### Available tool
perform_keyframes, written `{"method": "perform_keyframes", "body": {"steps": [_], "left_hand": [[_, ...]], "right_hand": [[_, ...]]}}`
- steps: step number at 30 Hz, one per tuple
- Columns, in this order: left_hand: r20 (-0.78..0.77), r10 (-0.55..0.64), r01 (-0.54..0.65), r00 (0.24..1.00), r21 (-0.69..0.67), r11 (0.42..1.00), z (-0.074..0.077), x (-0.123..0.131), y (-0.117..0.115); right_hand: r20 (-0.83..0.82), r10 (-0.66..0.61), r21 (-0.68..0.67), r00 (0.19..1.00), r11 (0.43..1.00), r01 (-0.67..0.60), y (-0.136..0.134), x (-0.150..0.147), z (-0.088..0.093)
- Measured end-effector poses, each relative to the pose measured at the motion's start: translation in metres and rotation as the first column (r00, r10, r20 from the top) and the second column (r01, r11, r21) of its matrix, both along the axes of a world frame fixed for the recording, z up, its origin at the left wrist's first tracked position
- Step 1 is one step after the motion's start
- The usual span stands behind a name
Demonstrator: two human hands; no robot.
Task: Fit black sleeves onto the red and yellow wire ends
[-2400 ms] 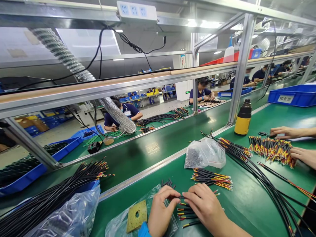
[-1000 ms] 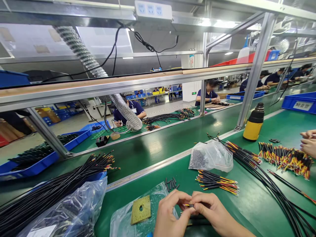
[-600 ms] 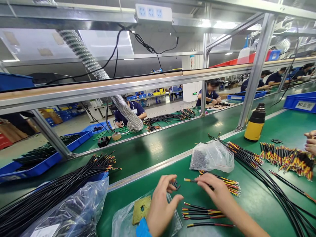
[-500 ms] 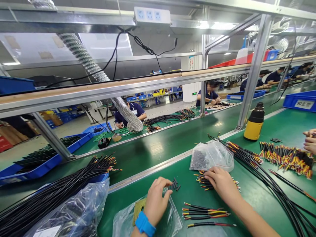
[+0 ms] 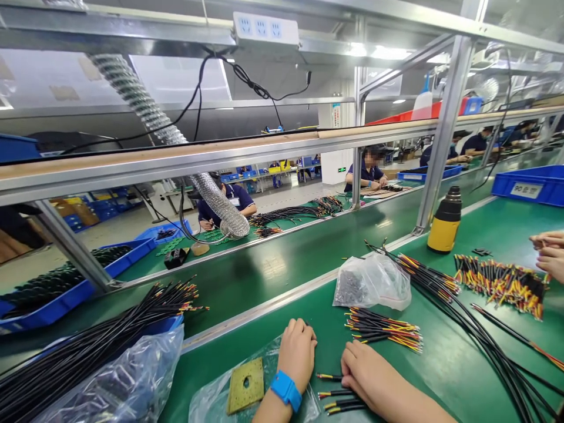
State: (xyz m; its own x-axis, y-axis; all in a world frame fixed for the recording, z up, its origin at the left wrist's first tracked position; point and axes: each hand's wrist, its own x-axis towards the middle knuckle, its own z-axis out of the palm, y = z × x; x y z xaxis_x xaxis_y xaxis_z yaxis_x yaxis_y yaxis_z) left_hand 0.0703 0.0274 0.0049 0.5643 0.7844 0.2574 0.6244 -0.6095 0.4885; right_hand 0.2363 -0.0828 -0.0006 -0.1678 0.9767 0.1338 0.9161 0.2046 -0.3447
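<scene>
My left hand (image 5: 298, 352), with a blue wristband, has its fingers bent together over the small black tube pieces, of which only a dark tip shows. Between its fingertips nothing can be made out clearly. My right hand (image 5: 363, 371) has closed its fingers on a short black wire (image 5: 329, 377) whose stripped red and yellow ends stick out to the left. Below that hand lie several more short wires (image 5: 346, 405). A pile of short wires (image 5: 383, 329) sits above it, beside a clear bag of small dark parts (image 5: 372, 282).
A yellow plate (image 5: 245, 385) lies on a plastic bag at my left. Long black cables (image 5: 101, 329) fill the left side. A yellow heat gun (image 5: 445, 220) stands at the right, near another wire pile (image 5: 502, 285) and a co-worker's hands (image 5: 549, 249).
My right hand has moved from the upper pile down to the wires below it. My left hand has shifted right and its fingers have come together. The view has shifted slightly.
</scene>
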Motion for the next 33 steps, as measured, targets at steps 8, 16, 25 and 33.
{"method": "perform_keyframes", "body": {"steps": [8, 16, 25, 33], "left_hand": [[0.45, -0.014, 0.171, 0.893, -0.31, 0.935, 0.012, -0.019, -0.007], [0.637, 0.033, 0.302, 0.77, -0.409, 0.861, 0.015, -0.023, -0.009], [0.65, 0.019, 0.305, 0.76, -0.382, 0.872, 0.024, -0.022, -0.016], [0.712, 0.111, 0.376, 0.694, -0.489, 0.787, 0.02, -0.021, -0.012]], "right_hand": [[-0.331, 0.064, 0.422, 0.941, 0.902, 0.087, 0.001, 0.013, 0.002], [-0.307, 0.108, 0.475, 0.946, 0.878, 0.054, -0.002, 0.005, 0.005], [-0.093, 0.023, 0.541, 0.995, 0.841, 0.031, -0.006, 0.006, 0.012], [-0.212, 0.081, 0.543, 0.974, 0.838, 0.049, -0.004, 0.005, 0.009]]}}
